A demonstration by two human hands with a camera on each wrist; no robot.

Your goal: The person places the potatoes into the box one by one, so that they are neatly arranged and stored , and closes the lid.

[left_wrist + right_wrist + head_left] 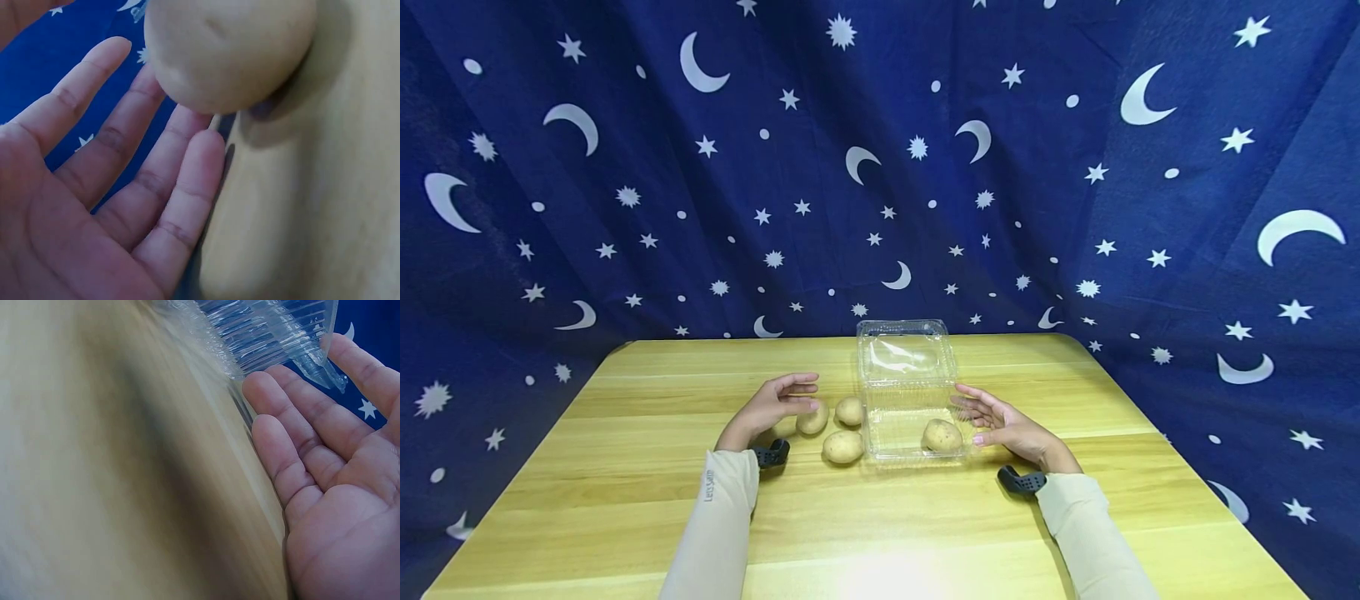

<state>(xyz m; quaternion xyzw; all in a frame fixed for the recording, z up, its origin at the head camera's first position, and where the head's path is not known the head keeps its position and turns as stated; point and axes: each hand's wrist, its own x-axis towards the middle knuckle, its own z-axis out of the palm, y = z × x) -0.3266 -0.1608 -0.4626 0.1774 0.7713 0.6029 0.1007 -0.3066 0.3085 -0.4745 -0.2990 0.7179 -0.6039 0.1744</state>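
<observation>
My left hand is at the leftmost potato, fingers spread and loosely bent around its far side. In the left wrist view this potato sits just past the fingertips. Two more potatoes lie beside it, one farther back and one nearer. A clear plastic clamshell container stands with its lid raised at the back. One potato rests in the right part of its base. My right hand is at the container's right side, fingers relaxed; its fingertips overlap the ribbed plastic wall.
All of this is on a light wooden table. A dark blue curtain with moons and stars hangs behind and along the sides. Black wrist devices sit on the left wrist and the right wrist.
</observation>
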